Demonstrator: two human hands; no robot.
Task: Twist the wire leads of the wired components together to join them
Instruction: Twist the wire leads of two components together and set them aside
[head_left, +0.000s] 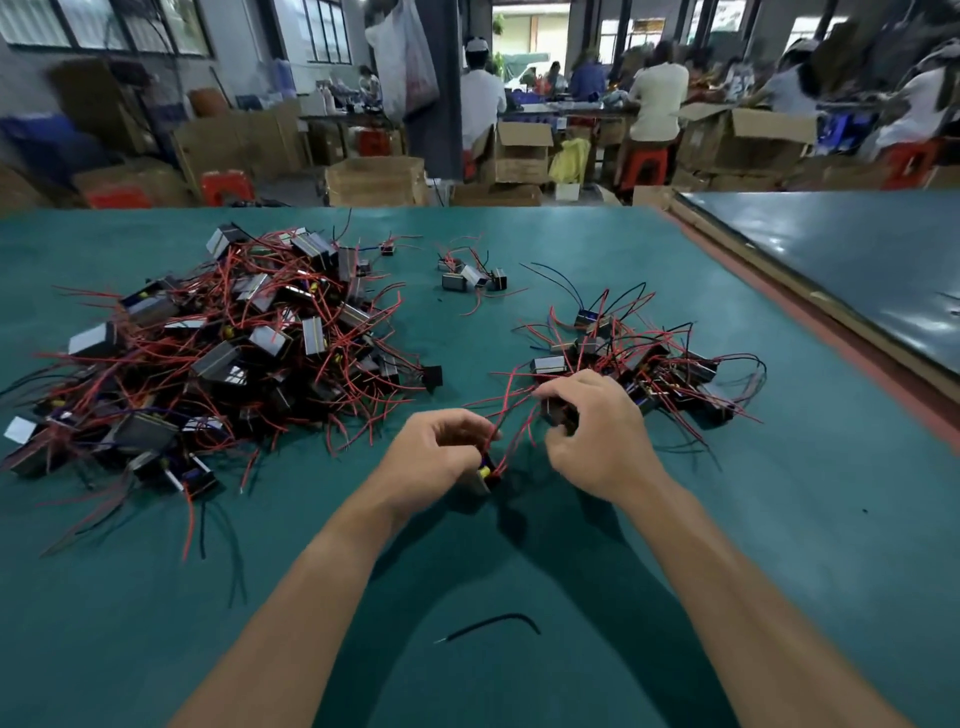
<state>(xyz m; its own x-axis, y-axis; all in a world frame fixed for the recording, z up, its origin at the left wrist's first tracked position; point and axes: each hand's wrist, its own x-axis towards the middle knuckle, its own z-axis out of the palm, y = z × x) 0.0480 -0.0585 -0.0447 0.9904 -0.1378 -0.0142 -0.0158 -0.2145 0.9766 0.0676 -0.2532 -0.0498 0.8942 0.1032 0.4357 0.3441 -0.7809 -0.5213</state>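
My left hand (441, 449) grips a small black wired component (488, 474) with a yellow part, held just above the green table (779, 519). Red wire leads (506, 415) rise from it towards my right hand (597, 431). My right hand curls round a second black component (561, 413) and pinches the red leads at its fingertips. The two hands are close together, a few centimetres apart. How the lead ends lie between the fingers is hidden.
A big heap of wired components (223, 353) lies to the left, a smaller heap (649, 364) behind my right hand, and a few loose ones (472, 275) sit further back. A short black wire (493, 623) lies near me. People work at benches beyond the table.
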